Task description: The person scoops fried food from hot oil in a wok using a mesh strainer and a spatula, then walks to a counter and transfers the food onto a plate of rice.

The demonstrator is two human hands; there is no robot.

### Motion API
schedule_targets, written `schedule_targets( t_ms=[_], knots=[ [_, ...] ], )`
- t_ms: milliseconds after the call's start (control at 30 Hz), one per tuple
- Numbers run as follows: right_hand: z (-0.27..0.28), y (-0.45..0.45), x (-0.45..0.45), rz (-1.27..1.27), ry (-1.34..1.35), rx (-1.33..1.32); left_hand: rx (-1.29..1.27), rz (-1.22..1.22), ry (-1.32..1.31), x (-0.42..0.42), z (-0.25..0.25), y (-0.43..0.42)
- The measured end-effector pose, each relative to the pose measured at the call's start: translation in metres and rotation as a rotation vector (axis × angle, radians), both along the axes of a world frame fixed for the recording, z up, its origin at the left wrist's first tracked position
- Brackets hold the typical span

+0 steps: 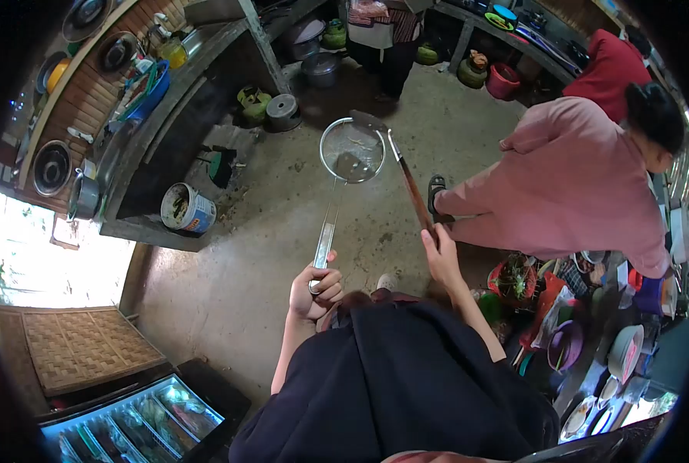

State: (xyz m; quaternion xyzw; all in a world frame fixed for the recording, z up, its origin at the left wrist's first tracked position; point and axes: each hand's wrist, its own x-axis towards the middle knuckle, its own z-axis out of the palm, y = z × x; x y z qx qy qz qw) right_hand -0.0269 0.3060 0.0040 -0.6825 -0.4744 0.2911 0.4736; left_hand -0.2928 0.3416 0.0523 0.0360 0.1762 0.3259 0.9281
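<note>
My left hand point(316, 292) is closed around the metal handle of a round mesh strainer point(352, 147), held out over the floor. My right hand point(442, 258) grips the brown handle of a spatula point(414, 185). The spatula's dark, flat head lies at the far rim of the strainer, overlapping it in view; whether they touch I cannot tell. A few small bits show on the mesh, and a dark patch is visible at its near side.
A person in pink point(576, 177) bends at the right, beside another in red point(614, 73). A white bucket point(188, 208) stands left by the counter point(147, 231). Gas cylinders and pots point(282, 112) sit at the back. Bowls and a purple basket point(565, 345) crowd the lower right.
</note>
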Motion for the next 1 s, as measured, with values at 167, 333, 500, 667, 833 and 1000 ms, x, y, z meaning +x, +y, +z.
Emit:
schedule_targets(
  t_ms=[167, 333, 500, 667, 833, 1000],
  knots=[
    [-0.015, 0.059, 0.022, -0.023, 0.072, 0.013, -0.016, 0.018, 0.036, 0.016, 0.001, 0.053],
    [-0.022, 0.131, 0.021, -0.046, 0.091, -0.029, -0.03, -0.072, 0.013, 0.027, -0.013, 0.138],
    [-0.021, 0.199, 0.013, -0.162, 0.07, -0.054, -0.028, -0.21, -0.096, 0.03, -0.027, 0.244],
    [-0.018, 0.27, 0.018, -0.27, 0.096, -0.054, 0.016, -0.324, -0.081, 0.039, -0.022, 0.347],
    [-0.018, 0.309, 0.026, -0.435, 0.139, -0.073, -0.029, -0.461, -0.112, 0.063, -0.025, 0.415],
    [-0.016, 0.33, 0.038, -0.556, 0.241, -0.067, -0.079, -0.596, -0.172, 0.112, -0.032, 0.466]
  ],
)
